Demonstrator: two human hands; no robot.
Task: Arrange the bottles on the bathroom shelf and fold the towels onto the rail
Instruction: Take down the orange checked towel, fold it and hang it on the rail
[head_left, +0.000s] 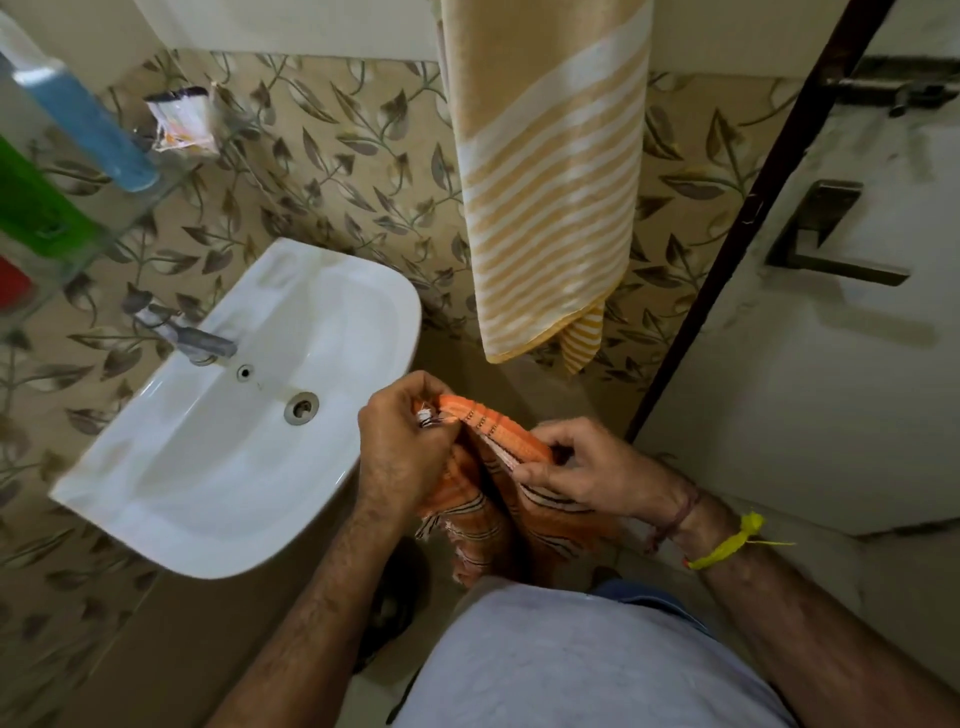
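Note:
An orange striped towel (498, 499) hangs bunched between both hands in front of my body. My left hand (402, 447) pinches its upper edge near a fringed corner. My right hand (597, 473) grips the same edge a little to the right. A yellow and white striped towel (545, 182) hangs folded against the tiled wall above; its rail is out of view. On the glass shelf (104, 234) at the left stand a blue bottle (83, 124), a green bottle (36, 208) and part of a red one (11, 283).
A white wash basin (171, 493) with a tap (192, 338) sits left of my hands. A crumpled sachet (182, 122) lies on the shelf's far end. A white door (831, 389) with a dark handle (826, 234) stands close on the right.

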